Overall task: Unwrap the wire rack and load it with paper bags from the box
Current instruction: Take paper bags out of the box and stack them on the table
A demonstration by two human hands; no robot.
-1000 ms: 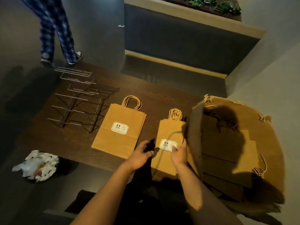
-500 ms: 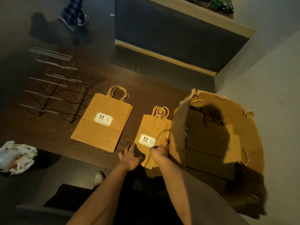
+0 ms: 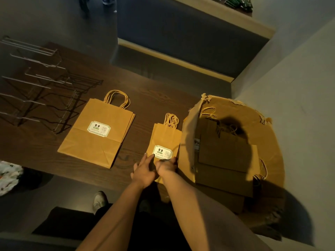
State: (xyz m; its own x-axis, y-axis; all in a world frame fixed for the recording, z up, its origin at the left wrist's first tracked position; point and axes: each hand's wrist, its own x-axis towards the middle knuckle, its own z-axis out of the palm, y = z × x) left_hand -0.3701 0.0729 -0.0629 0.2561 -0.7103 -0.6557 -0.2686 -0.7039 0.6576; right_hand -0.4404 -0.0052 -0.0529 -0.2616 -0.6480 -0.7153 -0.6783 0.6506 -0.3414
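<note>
Two hands now on small bag stack [image 3: 164,142] at 5 o'clock of wire rack [image 3: 41,91]: left hand [image 3: 145,169] has slid in, fingers flat; right hand [image 3: 167,164] grips its edge; squaring before loading

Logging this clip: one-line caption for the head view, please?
Both hands rest on the small paper bag stack, between a larger stack and the open box; wire rack empty.

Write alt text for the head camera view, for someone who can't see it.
Seen from above, a person's left hand and right hand rest on the near end of a small stack of paper bags lying flat on a dark wooden table. A larger stack of bags and an empty wire rack lie to the left; an open cardboard box of bags sits on the right.
</note>
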